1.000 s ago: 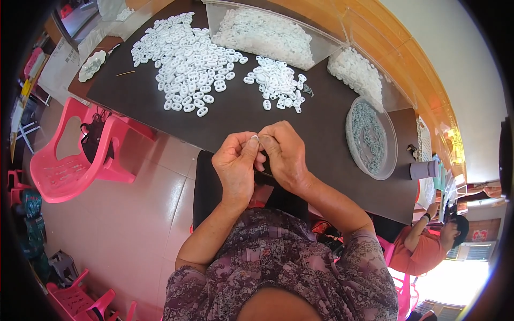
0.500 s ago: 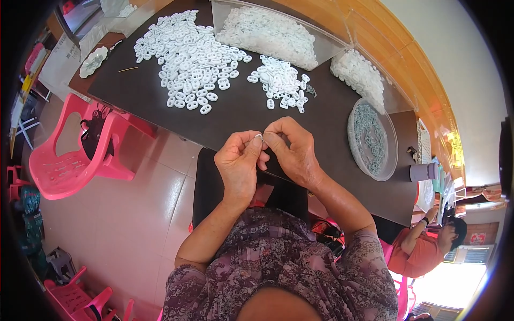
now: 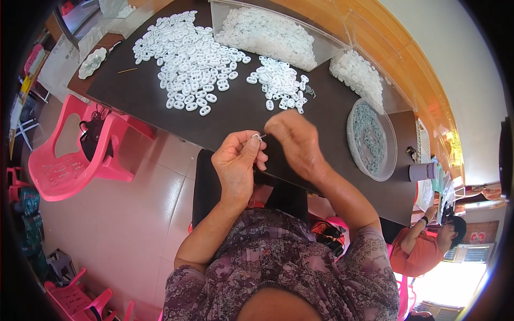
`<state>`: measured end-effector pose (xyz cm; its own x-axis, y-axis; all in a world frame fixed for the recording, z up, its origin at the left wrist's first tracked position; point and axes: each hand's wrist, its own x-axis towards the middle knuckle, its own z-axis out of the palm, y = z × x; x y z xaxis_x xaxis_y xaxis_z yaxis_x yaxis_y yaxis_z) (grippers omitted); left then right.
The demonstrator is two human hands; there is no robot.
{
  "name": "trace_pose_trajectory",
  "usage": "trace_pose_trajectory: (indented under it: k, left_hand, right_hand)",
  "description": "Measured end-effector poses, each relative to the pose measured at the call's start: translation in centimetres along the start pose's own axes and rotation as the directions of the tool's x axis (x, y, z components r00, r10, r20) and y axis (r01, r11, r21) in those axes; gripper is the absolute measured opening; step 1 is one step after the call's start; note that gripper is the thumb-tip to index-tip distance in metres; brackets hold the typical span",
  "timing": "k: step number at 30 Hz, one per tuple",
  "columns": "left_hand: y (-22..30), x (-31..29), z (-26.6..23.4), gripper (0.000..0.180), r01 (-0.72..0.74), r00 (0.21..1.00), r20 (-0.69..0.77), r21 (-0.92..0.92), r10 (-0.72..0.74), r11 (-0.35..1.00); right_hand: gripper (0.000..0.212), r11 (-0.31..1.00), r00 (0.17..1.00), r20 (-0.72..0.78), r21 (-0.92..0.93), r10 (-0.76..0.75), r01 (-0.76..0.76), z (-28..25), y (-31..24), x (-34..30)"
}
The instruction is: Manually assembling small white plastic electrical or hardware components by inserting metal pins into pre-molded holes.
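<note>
Between thumb and fingertips, my left hand point(image 3: 235, 168) pinches a small white plastic piece point(image 3: 257, 137) with a thin greyish bit jutting from its right side. My right hand point(image 3: 298, 143) is beside it, just to the right and apart from the piece. Its fingers are curled and blurred by motion, so whether they hold anything does not show. Ahead of my hands on the dark table point(image 3: 235, 115) lies a small heap of white pieces with holes point(image 3: 281, 80). A larger heap of white two-holed oval pieces point(image 3: 193, 64) spreads to its left.
Transparent bins hold many whitish parts point(image 3: 267, 35) and more white parts point(image 3: 357, 75) at the back. A round tub point(image 3: 394, 147) of small grey-green parts stands right, near a lidded cup point(image 3: 423, 172). A pink chair point(image 3: 59, 166) is left; a person in orange point(image 3: 415, 251) sits at right.
My right hand has come away from the piece, shifting slightly up and right. My left hand stays nearly in place, still holding the white piece, which shows more now.
</note>
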<state>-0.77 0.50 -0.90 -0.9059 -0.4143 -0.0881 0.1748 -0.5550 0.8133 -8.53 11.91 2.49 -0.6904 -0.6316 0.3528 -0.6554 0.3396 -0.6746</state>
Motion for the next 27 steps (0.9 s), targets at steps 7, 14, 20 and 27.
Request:
trace_pose_trajectory:
  k: [7,14,20,27]
  left_hand:
    - [0.4,0.1,-0.2,0.011,0.02,0.999,-0.037,-0.021,-0.021,1.0]
    - [0.5,0.1,-0.3,0.011,0.018,0.999,-0.032,-0.013,-0.018,1.0]
    - [0.4,0.1,-0.4,0.012,0.014,1.0,-0.012,-0.028,-0.015,0.999]
    - [0.6,0.0,-0.2,0.016,-0.032,0.999,-0.008,-0.03,0.032,0.999]
  right_hand:
    - [0.022,0.833,0.962,-0.015,-0.503,-0.273,0.229,-0.8,4.2,3.8]
    - [0.025,0.716,0.923,0.172,-0.588,-0.344,0.376,-0.9,4.8,4.9]
    - [0.014,0.872,0.966,0.099,-0.415,-0.239,0.258,-0.8,3.6,3.8]
    - [0.015,0.867,0.949,0.126,0.385,0.289,-0.315,-1.3,1.9,1.5]
